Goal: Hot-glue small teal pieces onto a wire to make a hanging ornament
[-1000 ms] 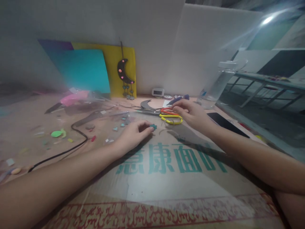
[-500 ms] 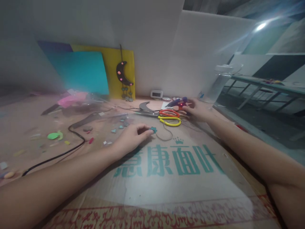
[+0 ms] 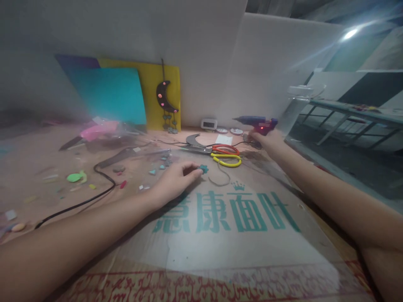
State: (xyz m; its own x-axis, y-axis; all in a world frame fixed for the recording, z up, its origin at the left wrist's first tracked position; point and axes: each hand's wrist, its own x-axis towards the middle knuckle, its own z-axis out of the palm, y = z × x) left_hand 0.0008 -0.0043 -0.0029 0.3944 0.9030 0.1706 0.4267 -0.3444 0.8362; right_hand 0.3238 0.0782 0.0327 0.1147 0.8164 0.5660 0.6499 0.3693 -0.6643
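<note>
Between thumb and fingers, my left hand [image 3: 179, 178] pinches a small teal flower-shaped piece [image 3: 204, 169] just above the cardboard. A thin cord [image 3: 219, 183] curls on the board to the right of the piece. My right hand [image 3: 267, 140] grips a dark blue glue gun [image 3: 255, 122] with a glowing red light, raised off the table, its nozzle pointing left. Scissors [image 3: 226, 156] with red and yellow handles lie between the two hands. Behind them is a grey crescent cutout [image 3: 194, 140]. Several small teal pieces [image 3: 162, 166] are scattered behind my left hand.
A black cable [image 3: 108, 184] winds across the left, among coloured scraps and a green piece [image 3: 74, 177]. A decorated crescent hanging [image 3: 163, 97] is against a yellow sheet [image 3: 141, 67] at the back. A small white digital clock [image 3: 208, 123] stands by the wall.
My right hand has lifted the glue gun from the table, up and to the right. My left hand keeps its pinch on the flower piece. The view has shifted slightly.
</note>
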